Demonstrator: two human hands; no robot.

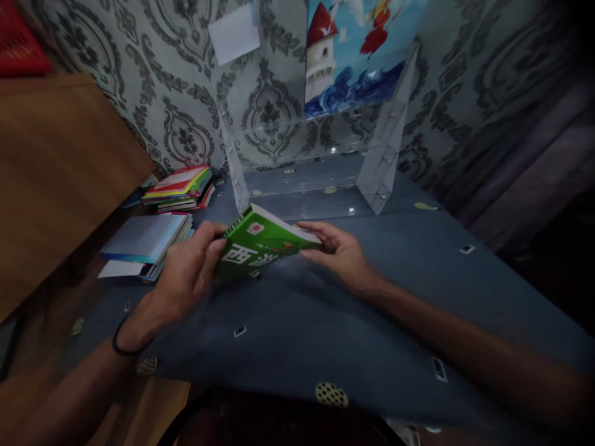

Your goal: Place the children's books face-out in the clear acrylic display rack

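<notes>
A green paperback book (267, 244) with white characters on its cover is held tilted above the dark blue tablecloth, its spine toward the left. My left hand (190, 260), a black band at its wrist, is closed on the spine side. At the opposite edge my right hand (339, 251) pinches the pages between thumb and fingers. Just behind the book stands a clear acrylic rack (379, 167) with transparent shelves. A picture with a red-roofed tower (322, 52) shows upright at the top of the rack.
Two stacks of books lie on the left: a colourful pile (179, 186) at the back and a blue-covered pile (139, 238) nearer me. A wooden cabinet (60, 173) borders the left side. Patterned wallpaper (186, 130) covers the wall behind the table (297, 341).
</notes>
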